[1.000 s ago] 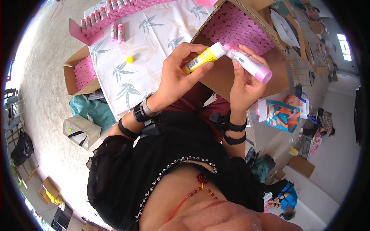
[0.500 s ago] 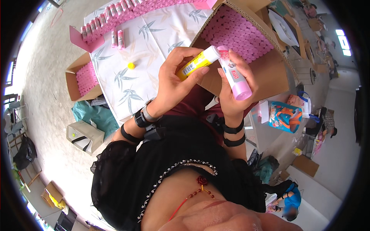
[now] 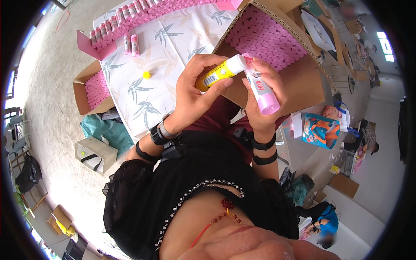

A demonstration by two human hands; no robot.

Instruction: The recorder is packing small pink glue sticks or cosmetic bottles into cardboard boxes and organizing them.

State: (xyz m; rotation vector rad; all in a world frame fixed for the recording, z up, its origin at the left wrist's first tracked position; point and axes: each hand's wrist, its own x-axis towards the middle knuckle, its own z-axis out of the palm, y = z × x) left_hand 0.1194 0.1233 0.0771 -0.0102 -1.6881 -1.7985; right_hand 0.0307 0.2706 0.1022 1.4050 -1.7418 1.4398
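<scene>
My left hand (image 3: pixel 190 89) is closed around a yellow glue stick (image 3: pixel 216 77) with a barcode on its side and a white end pointing up to the right. In my right hand (image 3: pixel 278 89) I grip a pink and white glue stick (image 3: pixel 260 86), its wide pink end tipped down toward me. The white end of the yellow stick is right beside the far end of the pink one; whether they touch I cannot tell. A small yellow cap (image 3: pixel 147 75) lies on the table (image 3: pixel 173 41). Two pink glue sticks (image 3: pixel 134 45) stand farther back on the patterned cloth.
A large open carton (image 3: pixel 299 86) packed with pink tubes stands at the right, just beyond my hands. A smaller carton (image 3: pixel 93 89) of pink tubes is at the table's left edge. Several glue sticks line a pink box (image 3: pixel 102 50) at the back. Bags (image 3: pixel 320 131) stand at the right.
Both hands keep their hold. The yellow glue stick's white end has dipped slightly, and the pink glue stick has shifted a little to the left and down.
</scene>
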